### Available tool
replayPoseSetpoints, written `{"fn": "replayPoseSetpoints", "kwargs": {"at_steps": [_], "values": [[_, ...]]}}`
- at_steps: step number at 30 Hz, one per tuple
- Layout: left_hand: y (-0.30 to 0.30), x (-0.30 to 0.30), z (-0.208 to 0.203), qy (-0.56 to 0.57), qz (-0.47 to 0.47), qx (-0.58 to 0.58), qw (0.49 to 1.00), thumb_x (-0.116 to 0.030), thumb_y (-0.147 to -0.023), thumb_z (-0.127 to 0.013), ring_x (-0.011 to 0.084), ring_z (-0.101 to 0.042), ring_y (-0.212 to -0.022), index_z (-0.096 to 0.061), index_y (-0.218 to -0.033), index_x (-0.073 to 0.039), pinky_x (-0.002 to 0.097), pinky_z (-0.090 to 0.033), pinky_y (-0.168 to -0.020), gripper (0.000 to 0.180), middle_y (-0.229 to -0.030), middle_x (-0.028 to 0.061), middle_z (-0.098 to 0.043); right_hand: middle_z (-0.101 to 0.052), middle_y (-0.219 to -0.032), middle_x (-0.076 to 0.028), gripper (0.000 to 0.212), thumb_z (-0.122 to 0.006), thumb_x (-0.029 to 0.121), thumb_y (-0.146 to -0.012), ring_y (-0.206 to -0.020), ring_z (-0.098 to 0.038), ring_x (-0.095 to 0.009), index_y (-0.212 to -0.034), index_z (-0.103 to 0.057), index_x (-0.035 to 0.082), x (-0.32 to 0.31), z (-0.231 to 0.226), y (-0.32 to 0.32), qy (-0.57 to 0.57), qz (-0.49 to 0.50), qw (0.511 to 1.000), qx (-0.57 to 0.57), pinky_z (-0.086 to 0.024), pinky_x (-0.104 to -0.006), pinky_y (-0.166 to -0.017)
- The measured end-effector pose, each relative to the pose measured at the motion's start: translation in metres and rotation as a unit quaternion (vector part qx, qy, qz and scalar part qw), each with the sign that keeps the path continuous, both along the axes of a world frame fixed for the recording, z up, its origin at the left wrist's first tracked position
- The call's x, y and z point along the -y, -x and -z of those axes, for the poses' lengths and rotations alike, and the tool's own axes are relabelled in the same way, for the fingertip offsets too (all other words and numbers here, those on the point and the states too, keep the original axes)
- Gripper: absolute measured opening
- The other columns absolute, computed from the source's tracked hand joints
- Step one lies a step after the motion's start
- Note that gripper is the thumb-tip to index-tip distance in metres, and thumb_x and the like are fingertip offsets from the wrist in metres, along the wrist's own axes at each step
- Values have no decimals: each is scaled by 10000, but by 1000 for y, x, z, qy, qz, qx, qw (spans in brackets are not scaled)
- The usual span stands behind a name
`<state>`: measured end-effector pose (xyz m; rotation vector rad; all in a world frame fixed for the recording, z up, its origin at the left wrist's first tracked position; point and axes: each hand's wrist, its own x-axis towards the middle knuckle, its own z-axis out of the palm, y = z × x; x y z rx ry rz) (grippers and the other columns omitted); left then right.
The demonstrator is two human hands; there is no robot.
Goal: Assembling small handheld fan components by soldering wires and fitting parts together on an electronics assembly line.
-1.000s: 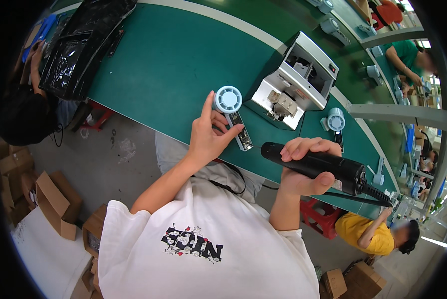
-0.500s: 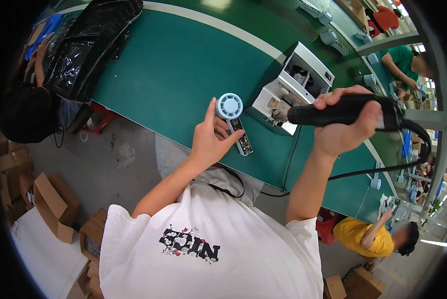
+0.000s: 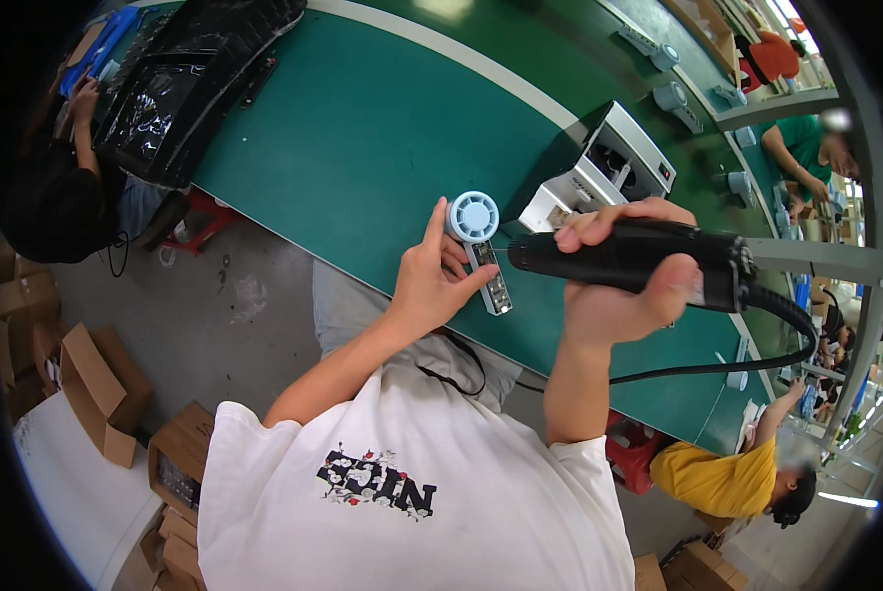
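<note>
Bench (image 3: 333, 148): green; a white strip (image 3: 491, 69) is laid along its far side. Machine (image 3: 584, 182): silver, stood on the bench. Bag (image 3: 175, 108): black, glossy, laid well left of the machine. Floor (image 3: 274, 335): grey; cartons (image 3: 97, 389) are piled far left of the machine, on the near side. Open room: bare bench is left between bag and machine; the near edge is closely approached by the fan's handle. Fan (image 3: 474, 218): pale blue, placed just left of the machine, its circuit board (image 3: 495, 283) exposed. Left hand (image 3: 430, 281): fan steadied between fingers and thumb. Right hand (image 3: 604, 307): curled round the black driver (image 3: 644, 254), held nearer than the machine. Bit contact cannot be told. Change: the driver, shown at the machine half a second ago, is now brought beside the fan.
</note>
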<state>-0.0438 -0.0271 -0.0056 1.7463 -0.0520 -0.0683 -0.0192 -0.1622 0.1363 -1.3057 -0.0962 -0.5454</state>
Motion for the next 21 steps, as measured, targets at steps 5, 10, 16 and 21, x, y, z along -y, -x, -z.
{"fn": "replayPoseSetpoints", "kwargs": {"at_steps": [5,10,16,21], "values": [[1,0,5,11,3,10,1000,-154,-735,-868,122,-643,-592,-235,-1495,79,242,-529,-536,1017,-752,79,-643,-555,-682,-152,581,-560,580,-872,-563,-570,-250,-1034,-475,29,-7,13,-3,8,-6,1000,-9,-524,-385,-582],[1,-1,5,9,2,3,1000,-149,-739,-869,104,-642,-607,-222,-1518,40,227,-517,-532,1030,-755,69,-646,-555,-675,-158,569,-563,559,-875,-552,-572,-249,-1027,-471,18,-13,15,-6,22,-4,1000,-8,-532,-370,-560],[0,0,4,8,3,8,1000,-146,-739,-870,106,-644,-607,-219,-1519,38,228,-518,-532,1032,-754,70,-645,-557,-670,-162,563,-565,546,-876,-547,-576,-245,-1030,-470,13,-13,14,-7,25,-1,1000,0,-537,-366,-546],[-1,-1,1,9,3,5,1000,-156,-726,-870,161,-656,-576,-245,-1468,123,268,-550,-536,1009,-739,101,-649,-558,-673,-162,566,-564,550,-879,-552,-578,-244,-1032,-468,13,-12,15,-7,20,-5,1000,0,-539,-366,-553]]}}
